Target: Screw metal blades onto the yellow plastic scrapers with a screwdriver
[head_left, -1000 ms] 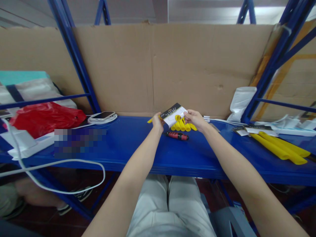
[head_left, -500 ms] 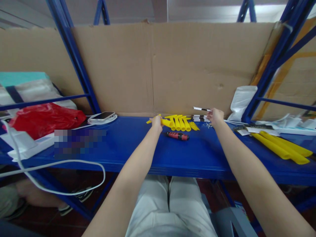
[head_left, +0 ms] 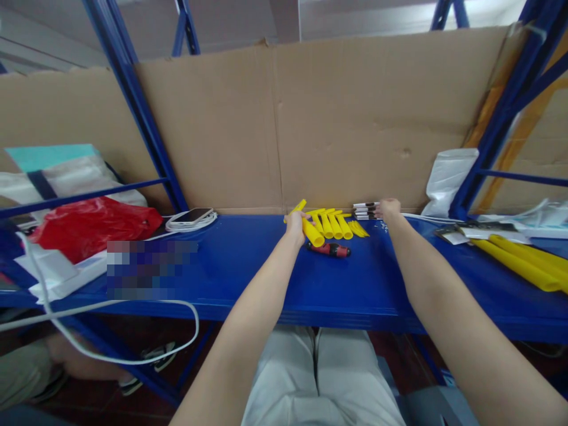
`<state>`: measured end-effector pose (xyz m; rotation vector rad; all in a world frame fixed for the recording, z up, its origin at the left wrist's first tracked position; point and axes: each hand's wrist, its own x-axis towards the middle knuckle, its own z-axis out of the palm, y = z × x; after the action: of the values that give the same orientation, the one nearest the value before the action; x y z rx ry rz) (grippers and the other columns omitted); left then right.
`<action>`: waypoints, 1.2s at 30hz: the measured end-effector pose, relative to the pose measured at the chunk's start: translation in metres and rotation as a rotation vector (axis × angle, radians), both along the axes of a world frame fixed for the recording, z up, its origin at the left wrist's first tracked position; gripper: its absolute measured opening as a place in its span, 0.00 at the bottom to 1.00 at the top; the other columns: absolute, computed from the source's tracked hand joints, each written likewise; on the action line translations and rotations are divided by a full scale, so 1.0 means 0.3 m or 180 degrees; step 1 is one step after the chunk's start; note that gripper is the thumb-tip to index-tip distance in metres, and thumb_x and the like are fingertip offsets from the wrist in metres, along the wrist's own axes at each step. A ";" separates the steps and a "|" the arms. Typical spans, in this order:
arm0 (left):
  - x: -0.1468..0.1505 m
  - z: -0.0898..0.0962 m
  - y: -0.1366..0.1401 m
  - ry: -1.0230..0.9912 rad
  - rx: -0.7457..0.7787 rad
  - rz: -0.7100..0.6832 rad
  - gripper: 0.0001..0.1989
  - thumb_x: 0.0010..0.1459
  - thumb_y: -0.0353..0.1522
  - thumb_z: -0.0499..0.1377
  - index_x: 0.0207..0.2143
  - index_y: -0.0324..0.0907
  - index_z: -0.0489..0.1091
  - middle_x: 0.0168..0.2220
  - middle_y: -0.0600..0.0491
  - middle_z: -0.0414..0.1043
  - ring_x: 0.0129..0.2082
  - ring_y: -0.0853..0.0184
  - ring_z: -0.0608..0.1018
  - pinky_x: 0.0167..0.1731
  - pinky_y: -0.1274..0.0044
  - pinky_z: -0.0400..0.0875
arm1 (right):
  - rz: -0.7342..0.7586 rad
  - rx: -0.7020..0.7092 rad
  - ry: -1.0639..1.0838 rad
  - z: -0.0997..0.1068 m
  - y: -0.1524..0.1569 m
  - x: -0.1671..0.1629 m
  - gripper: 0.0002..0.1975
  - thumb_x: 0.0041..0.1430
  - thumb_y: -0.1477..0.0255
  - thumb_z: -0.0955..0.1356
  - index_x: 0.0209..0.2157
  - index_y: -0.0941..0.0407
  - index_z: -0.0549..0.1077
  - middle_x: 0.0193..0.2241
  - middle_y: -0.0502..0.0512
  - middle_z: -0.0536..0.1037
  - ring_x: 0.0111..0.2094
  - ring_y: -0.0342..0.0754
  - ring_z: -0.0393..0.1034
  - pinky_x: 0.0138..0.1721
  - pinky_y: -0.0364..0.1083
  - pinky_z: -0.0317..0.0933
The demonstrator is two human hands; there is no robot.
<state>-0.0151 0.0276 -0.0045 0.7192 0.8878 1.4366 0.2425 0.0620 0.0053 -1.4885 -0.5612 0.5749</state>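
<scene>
My left hand is closed around a yellow T-shaped plastic piece, its round tube end tilted toward me. Just right of it, several matching yellow T-shaped pieces lie in a row, with a small group of thin yellow pieces beside them. At the back of the shelf my right hand pinches the right end of a white rod with black bands, level with a stack of similar rods. Its fingertips are partly hidden. In front of the row lies a red-and-black handheld tool.
Small metal bits lie below my right hand. Long yellow pieces and a white pouch are at the right. To the left are a phone on coiled white cable, a red bag and a power strip. Cardboard walls the back.
My right hand has lowered the banded rod from above the stack to its level. My left hand has turned the yellow piece so its tube points more toward me. The view has shifted slightly.
</scene>
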 end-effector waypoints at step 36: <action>0.019 0.056 -0.101 0.0867 0.0258 -0.1137 0.12 0.54 0.24 0.50 0.20 0.43 0.57 0.10 0.60 0.55 0.08 0.77 0.57 0.12 0.81 0.49 | 0.3709 0.0010 -0.2711 0.012 -0.337 -0.197 0.22 0.47 0.51 0.73 0.29 0.57 0.70 0.21 0.49 0.74 0.20 0.43 0.68 0.23 0.42 0.60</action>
<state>-0.0094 -0.0026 0.0124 1.0948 0.8588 1.0762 0.1833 -0.0392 0.0089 -1.2427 -2.1508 0.7761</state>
